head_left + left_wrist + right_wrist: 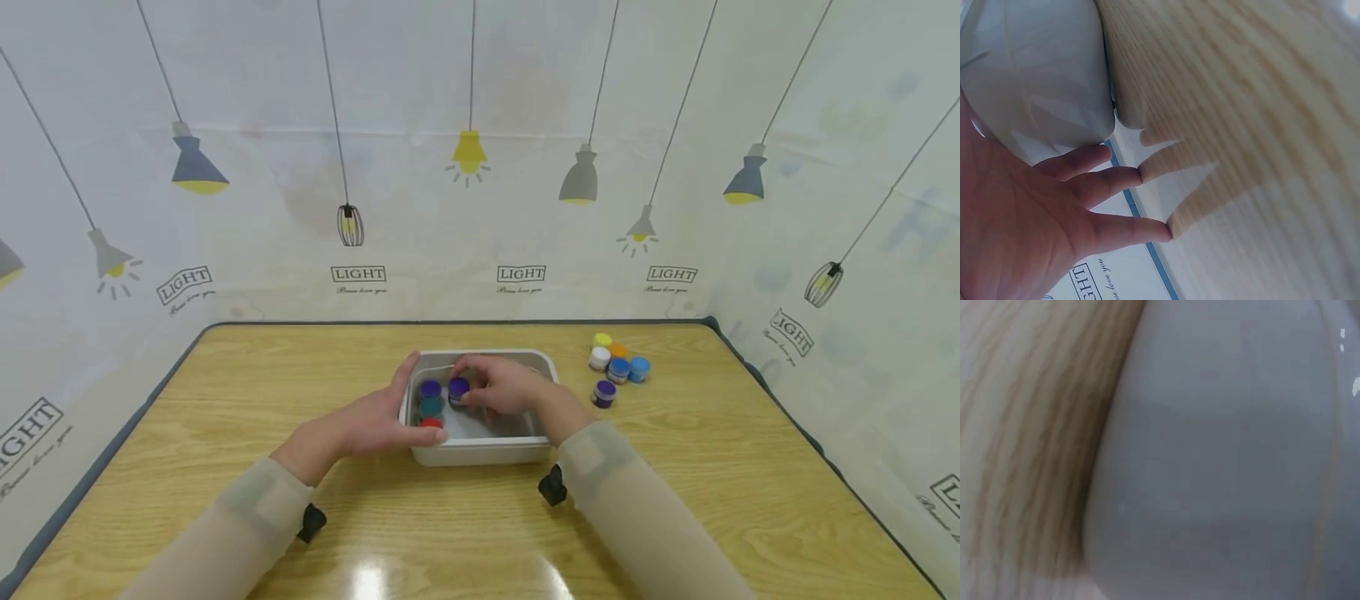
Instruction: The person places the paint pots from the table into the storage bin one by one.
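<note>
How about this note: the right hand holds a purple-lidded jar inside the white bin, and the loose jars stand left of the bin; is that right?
Not quite: the loose jars stand right of the white bin, as the head view shows. The right hand does hold a purple-lidded jar inside it.

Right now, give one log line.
left hand: touching bin; right hand: pinching purple-lidded jar; also in bin: purple lid, teal lid, red lid; on table: more jars
</note>
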Demonstrator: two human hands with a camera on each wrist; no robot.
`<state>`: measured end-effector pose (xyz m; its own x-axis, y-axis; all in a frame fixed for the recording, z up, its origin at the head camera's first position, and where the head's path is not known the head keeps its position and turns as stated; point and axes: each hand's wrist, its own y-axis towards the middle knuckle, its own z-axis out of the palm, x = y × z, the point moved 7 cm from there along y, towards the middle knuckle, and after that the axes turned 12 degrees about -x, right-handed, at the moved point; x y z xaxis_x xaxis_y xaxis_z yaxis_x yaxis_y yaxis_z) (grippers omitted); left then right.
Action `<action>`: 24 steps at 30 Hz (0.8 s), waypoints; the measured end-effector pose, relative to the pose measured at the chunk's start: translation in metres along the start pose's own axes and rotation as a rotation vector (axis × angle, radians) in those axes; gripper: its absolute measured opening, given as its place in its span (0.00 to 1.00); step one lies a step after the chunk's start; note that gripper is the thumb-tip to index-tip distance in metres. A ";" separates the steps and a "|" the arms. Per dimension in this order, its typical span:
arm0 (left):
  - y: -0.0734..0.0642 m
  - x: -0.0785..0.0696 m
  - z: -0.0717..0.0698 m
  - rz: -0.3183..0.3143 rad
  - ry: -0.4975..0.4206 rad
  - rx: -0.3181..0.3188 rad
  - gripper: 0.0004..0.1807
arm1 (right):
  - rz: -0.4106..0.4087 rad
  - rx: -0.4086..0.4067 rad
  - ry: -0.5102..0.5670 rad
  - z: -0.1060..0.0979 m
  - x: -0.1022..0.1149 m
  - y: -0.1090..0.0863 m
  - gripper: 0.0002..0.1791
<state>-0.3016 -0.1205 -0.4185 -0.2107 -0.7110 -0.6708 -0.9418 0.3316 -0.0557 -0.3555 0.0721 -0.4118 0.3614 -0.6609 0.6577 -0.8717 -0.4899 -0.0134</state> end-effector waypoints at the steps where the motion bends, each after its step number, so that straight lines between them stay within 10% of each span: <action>1: 0.000 0.000 0.000 0.000 0.002 -0.001 0.75 | 0.004 0.002 -0.007 0.001 0.000 0.000 0.21; 24: 0.000 -0.001 0.001 0.006 0.011 -0.006 0.75 | 0.003 -0.036 0.022 0.004 -0.002 -0.002 0.22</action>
<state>-0.3010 -0.1191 -0.4182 -0.2191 -0.7162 -0.6626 -0.9421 0.3320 -0.0473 -0.3531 0.0715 -0.4162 0.3514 -0.6495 0.6743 -0.8842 -0.4670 0.0110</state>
